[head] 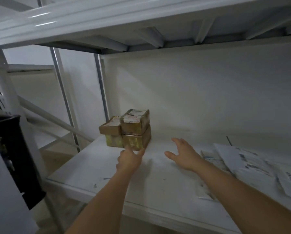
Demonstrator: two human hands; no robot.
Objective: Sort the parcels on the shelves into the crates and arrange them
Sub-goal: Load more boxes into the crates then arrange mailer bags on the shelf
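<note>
Several small brown cardboard parcels [127,130] with white labels stand stacked two high at the back left of the white shelf [107,173]. My left hand [129,158] reaches up to the stack, its forefinger and thumb spread and touching the front of the lower right parcel [134,142]. My right hand [183,153] hovers open over the shelf to the right of the stack, fingers straight, holding nothing. White flat mail bags [249,163] with printed labels lie in a pile at the right of the shelf.
A white shelf board [141,19] hangs low overhead. Metal uprights [100,88] stand behind the stack on the left. A black crate [14,157] sits at the left, outside the shelf. The wall closes off the back.
</note>
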